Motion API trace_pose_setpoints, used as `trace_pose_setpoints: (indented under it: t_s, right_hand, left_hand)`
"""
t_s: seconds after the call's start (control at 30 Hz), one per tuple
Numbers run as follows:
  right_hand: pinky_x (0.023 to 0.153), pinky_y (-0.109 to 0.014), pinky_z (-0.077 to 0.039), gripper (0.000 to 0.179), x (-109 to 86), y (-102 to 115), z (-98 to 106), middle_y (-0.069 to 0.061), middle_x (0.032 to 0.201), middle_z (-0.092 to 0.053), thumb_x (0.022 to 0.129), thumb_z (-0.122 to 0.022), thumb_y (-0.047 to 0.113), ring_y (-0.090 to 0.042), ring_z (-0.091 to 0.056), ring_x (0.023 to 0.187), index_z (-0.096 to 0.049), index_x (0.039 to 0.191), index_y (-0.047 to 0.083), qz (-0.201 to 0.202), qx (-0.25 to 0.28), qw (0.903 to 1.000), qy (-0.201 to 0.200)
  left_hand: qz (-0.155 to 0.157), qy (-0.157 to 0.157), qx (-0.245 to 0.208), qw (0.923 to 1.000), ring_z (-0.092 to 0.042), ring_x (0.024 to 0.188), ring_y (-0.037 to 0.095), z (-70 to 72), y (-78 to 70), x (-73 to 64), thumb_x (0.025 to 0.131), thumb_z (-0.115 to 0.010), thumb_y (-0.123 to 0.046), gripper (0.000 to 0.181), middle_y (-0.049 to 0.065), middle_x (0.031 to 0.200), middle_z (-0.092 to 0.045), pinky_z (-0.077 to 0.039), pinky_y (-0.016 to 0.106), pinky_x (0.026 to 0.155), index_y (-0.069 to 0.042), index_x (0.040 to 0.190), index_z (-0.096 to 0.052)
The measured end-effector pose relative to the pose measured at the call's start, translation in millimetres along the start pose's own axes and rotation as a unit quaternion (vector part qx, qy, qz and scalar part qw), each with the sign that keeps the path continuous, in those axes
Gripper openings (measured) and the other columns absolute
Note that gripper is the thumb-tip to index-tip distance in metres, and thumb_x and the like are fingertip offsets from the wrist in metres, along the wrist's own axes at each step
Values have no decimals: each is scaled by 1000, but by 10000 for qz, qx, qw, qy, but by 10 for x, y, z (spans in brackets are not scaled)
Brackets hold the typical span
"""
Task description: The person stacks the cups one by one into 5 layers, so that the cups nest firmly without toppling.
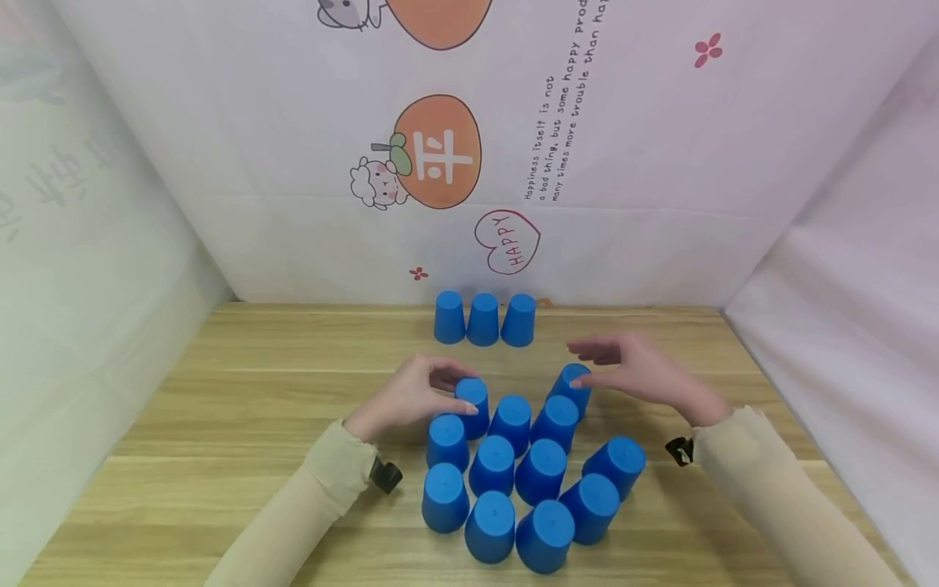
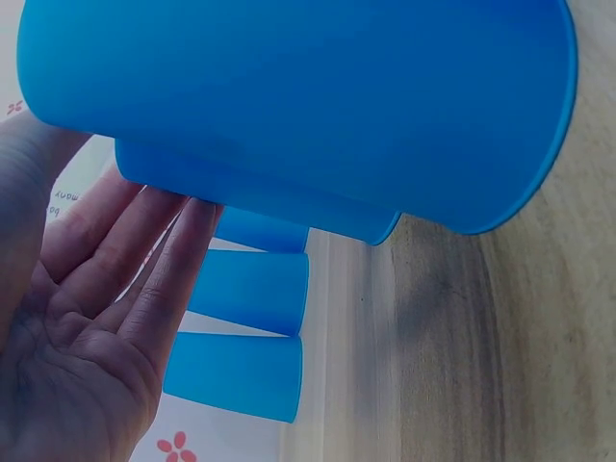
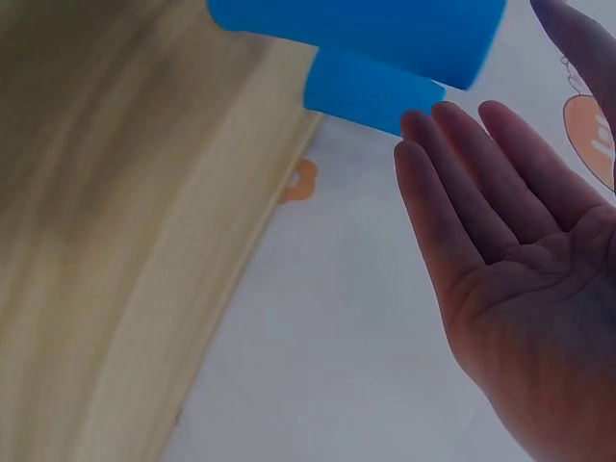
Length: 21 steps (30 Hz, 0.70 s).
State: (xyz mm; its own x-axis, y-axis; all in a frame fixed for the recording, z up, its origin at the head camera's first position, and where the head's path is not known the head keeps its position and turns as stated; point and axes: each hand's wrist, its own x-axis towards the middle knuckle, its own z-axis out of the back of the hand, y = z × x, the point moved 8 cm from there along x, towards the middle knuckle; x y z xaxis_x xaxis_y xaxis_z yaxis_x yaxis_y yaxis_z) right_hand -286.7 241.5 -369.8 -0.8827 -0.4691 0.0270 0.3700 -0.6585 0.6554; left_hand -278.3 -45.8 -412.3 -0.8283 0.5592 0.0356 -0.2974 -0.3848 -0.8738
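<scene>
Several blue plastic cups stand upside down in a loose cluster on the table. My left hand [image 1: 416, 399] holds the cup [image 1: 473, 408] at the cluster's far left corner, thumb on the near side and fingers behind. In the left wrist view, the left fingers [image 2: 159, 289] touch that cup, partly covered by a nearer one [image 2: 318, 106]. At the far right corner of the cluster, my right hand [image 1: 641, 371] hovers by another cup [image 1: 572, 390], thumb beside its top. The right wrist view shows the right fingers [image 3: 452, 207] nearly straight, not wrapped round anything.
Three more upside-down blue cups [image 1: 482, 319] form a row near the back of the wooden table [image 1: 279, 391]. Behind them rises a white printed cloth [image 1: 623, 163]. Pale cloth walls [image 1: 866, 310] flank both sides. Two cups [image 1: 614, 465] sit at the cluster's right edge.
</scene>
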Motion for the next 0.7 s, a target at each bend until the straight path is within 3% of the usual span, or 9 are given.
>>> trace_pose_setpoints:
  t_s: [0.23,0.7]
  right_hand:
    - [91,-49,-56,58,-67,-80,-135,-10,124,-69,87,-84,33,-27,-68,109,-65,134,3,222,180,9996,56]
    - [87,-39,-58,49,-116,-198,-189,-2,113,-72,87,-84,27,-22,-68,101,-68,129,6,113,508,9986,-117]
  left_hand:
    - [-5,-3,-18,10000,-67,105,11,2,-3,3,83,-86,-38,45,-8,113,-71,-56,35,91,-19,121,-72]
    - [32,7,-38,10000,-68,104,12,-3,22,11,83,-87,-39,45,-8,113,-71,-56,36,91,-20,121,-72]
